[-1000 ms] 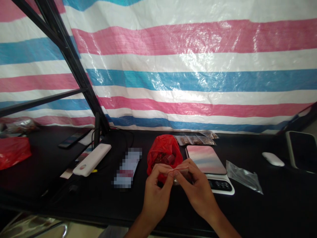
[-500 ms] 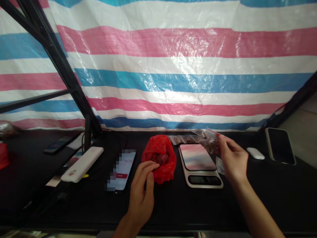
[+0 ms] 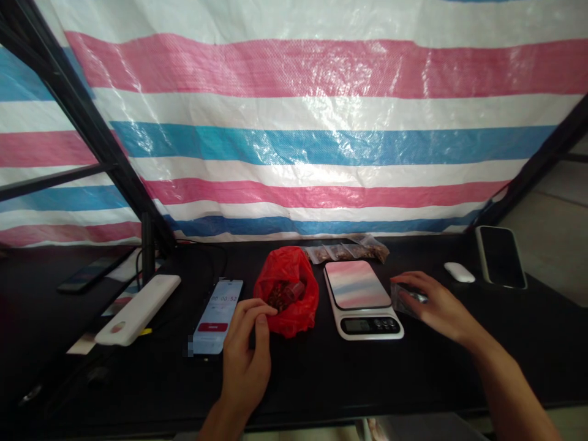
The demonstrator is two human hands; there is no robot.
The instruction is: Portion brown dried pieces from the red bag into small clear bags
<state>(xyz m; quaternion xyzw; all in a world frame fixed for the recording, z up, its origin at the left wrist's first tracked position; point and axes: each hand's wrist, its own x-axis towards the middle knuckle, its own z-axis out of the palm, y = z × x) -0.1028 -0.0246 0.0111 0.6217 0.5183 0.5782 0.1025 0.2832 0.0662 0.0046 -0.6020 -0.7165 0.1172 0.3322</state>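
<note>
Hidden from me: the right hand (image 3: pixel 438 309) covers much of a clear plastic bag (image 3: pixel 400 299) beside the scale, and I cannot tell whether its fingers pinch the plastic or only rest on it.
Cut off: both forearms leave my view at the bottom edge.
Hard to make out: the scale's display is too dim for me to read; part of the phone's lower left corner is pixelated.
Writing: the lit phone (image 3: pixel 219 312) appears to show me 00:00:52 above a red button; the button's lettering is too small.
Red bag: the red plastic bag (image 3: pixel 307 318) sits between phone and scale, its mouth tipped up and toward the person; dark reddish pieces (image 3: pixel 280 295) lie inside.
Left hand: I see the left hand (image 3: pixel 248 352) half spread, fingers loosely bent and thumb apart, fingertips at the red bag's near rim.
Scale: the white scale (image 3: pixel 361 291) has its long axis running away from the person, far end leaning left, control panel nearest.
Packets: filled clear packets (image 3: pixel 340 252) overlap in a left-to-right row behind the scale.
</note>
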